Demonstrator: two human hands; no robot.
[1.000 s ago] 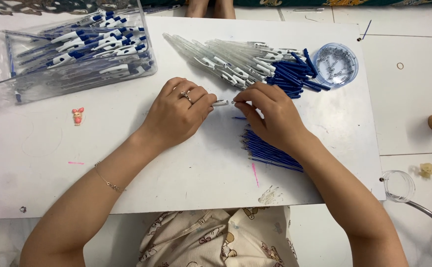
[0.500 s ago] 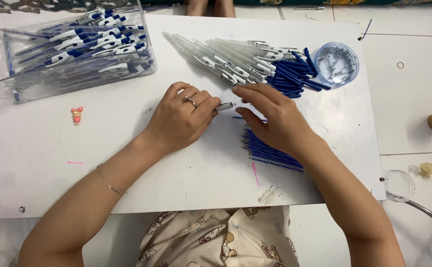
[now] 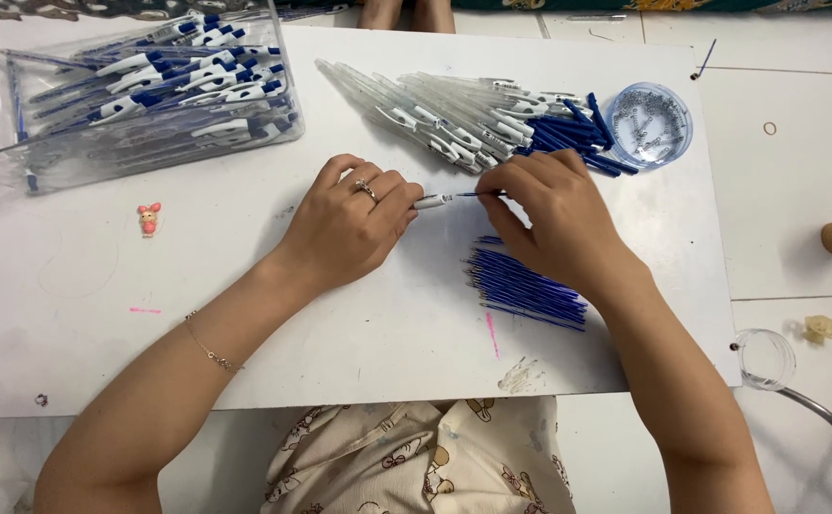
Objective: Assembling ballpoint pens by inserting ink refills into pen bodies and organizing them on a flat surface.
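Note:
My left hand [image 3: 351,221] grips a clear pen barrel [image 3: 431,201] whose tip points right. My right hand [image 3: 551,219] pinches a thin blue ink refill [image 3: 478,194], and the refill's end sits at the barrel's mouth. Just below my right hand lies a bundle of blue refills [image 3: 522,287] on the white table [image 3: 244,314]. Beyond both hands spreads a pile of empty clear barrels [image 3: 435,109] with blue caps [image 3: 568,138] at its right end.
A clear plastic box [image 3: 149,90] full of finished blue and white pens stands at the far left. A round clear dish of small springs [image 3: 646,124] sits at the far right. A tiny pink figure [image 3: 149,219] lies left of my hands.
My right hand has drawn back to the right, so more of the blue refill shows between the two hands. The left hand has stayed in place with the barrel.

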